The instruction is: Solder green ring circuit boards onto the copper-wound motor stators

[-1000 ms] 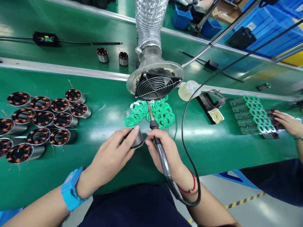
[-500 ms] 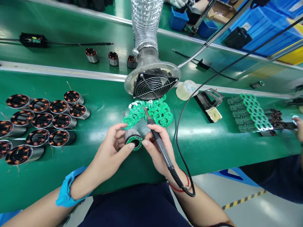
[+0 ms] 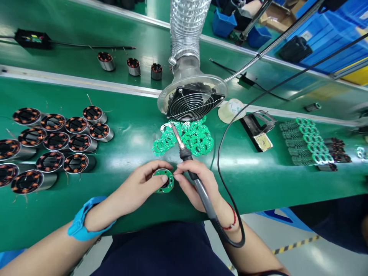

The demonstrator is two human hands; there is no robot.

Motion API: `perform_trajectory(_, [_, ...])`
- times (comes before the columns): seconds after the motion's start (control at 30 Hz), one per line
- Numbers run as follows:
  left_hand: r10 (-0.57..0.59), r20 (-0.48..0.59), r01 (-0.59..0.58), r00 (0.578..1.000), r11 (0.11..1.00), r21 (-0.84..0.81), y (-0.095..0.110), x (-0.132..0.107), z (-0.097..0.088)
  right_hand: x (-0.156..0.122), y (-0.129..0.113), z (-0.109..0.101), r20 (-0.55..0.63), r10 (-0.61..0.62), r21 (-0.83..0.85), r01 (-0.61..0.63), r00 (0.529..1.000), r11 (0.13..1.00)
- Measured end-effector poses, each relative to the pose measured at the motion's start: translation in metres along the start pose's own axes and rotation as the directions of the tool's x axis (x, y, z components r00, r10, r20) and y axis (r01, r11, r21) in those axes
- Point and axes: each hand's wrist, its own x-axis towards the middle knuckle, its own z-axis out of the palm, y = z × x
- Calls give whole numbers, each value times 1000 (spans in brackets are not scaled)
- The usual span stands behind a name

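The left hand grips the green ring, just left of the right hand, fingers wrapped round the iron

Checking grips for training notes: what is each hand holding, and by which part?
Left hand: the green-faced round part, thumb on its face, fingers curled over its far side. Right hand: the soldering iron, by its handle.
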Motion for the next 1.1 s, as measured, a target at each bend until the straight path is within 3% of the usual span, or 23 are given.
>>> perform_trajectory(0.03, [93, -75, -81, 993, 985, 153, -1, 0, 1, 0, 0, 2, 13, -2, -44, 3, 1000, 999])
perform_trajectory(0.1, [334, -170, -216, 927, 846, 487, -4, 1, 2, 0, -1, 6, 40, 90, -48, -88, 995, 995])
perform_trajectory(0.17, [518, -153, -276, 842, 656, 703, -6, 1, 2, -2, -2, 12, 43, 294, 97, -296, 955, 950])
perform_trajectory(0.2, [555, -140, -286, 820, 608, 740, -6, 1, 2, -2, -2, 14, 59, 400, 214, -403, 915, 890])
perform_trajectory(0.23, [554, -141, -285, 820, 610, 739, -6, 0, 1, -3, -3, 15, 89, 480, 337, -480, 873, 810])
perform_trajectory(0.3, [460, -168, -255, 872, 720, 646, -4, 0, -1, -3, -3, 16, 153, 543, 532, -532, 826, 659])
perform_trajectory(0.4, [251, -148, -166, 956, 887, 431, 2, 0, -3, -5, -3, 15, 184, 518, 634, -503, 835, 587])
perform_trajectory(0.6, [68, 28, -73, 997, 956, 285, 10, -2, 2, -10, -1, 12, 156, 442, 496, -457, 883, 738])
perform_trajectory(0.67, [16, 16, -19, 1000, 968, 250, 15, -2, -3, -12, 1, 7, 65, 394, 439, -380, 917, 814])
perform_trajectory(0.73, [17, -78, 2, 997, 972, 235, 23, 6, -17, -15, 7, -4, -98, 343, 359, -288, 934, 887])
perform_trajectory(0.8, [88, -232, -22, 969, 961, 274, 34, 26, -41, -19, 18, -18, -306, 289, 238, -221, 907, 946])
perform_trajectory(0.9, [135, -429, 45, 893, 922, 384, 55, 81, -82, -25, 42, -33, -589, 165, 60, -160, 791, 985])
perform_trajectory(1.0, [132, -505, 172, 853, 843, 510, 74, 147, -112, -28, 63, -36, -718, 120, -5, -177, 686, 984])
perform_trajectory(1.1, [156, -540, 236, 827, 775, 586, 86, 200, -119, -31, 76, -32, -714, 199, 21, -263, 672, 965])
